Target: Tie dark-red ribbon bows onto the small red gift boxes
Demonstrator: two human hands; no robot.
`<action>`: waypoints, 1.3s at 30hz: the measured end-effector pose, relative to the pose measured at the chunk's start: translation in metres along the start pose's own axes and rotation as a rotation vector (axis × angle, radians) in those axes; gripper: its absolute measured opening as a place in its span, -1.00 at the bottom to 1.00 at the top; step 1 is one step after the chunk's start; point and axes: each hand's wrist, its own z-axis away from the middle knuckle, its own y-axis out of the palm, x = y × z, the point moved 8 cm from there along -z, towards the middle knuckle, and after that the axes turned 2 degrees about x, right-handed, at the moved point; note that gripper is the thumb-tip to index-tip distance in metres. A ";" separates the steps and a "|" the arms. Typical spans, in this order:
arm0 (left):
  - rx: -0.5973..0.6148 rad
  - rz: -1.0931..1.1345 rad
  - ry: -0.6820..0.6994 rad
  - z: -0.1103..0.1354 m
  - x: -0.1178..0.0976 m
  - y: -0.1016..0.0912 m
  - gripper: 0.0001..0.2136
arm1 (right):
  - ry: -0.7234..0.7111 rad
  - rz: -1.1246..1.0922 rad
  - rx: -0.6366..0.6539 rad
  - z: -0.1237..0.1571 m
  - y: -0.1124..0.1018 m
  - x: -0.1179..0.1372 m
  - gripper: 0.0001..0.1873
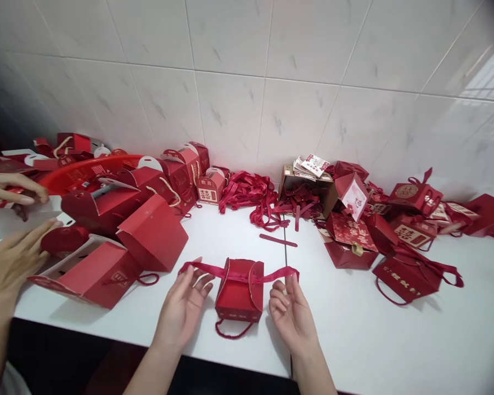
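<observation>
A small red gift box (239,296) stands on the white table between my hands, its curved top flaps folded together. Through the top of it runs a red ribbon (208,268), one end out to each side. My left hand (186,299) pinches the left end between thumb and fingers. On the other side my right hand (291,307) pinches the right end, its other fingers curled loosely. Both ends are drawn outward at about the height of the box top. A dark red cord handle hangs at the box's front.
At left, a co-worker's hands (20,241) are among open red boxes (94,269) and a red basket (88,167). Loose ribbons (247,192) lie by the tiled wall, near a carton (328,192) of red strips. Ribbon-tied boxes (411,277) stand at right.
</observation>
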 end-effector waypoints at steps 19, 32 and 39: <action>-0.202 0.164 0.058 0.000 -0.034 -0.018 -0.89 | -0.202 -0.117 -0.158 0.005 -0.010 0.020 -0.84; 0.043 -0.685 0.678 0.023 -0.122 0.062 -0.71 | -0.798 0.631 0.063 0.026 0.089 0.102 -0.87; 0.218 -0.632 0.664 0.019 -0.133 0.110 -0.77 | -0.953 0.816 0.264 0.038 0.151 0.109 -0.90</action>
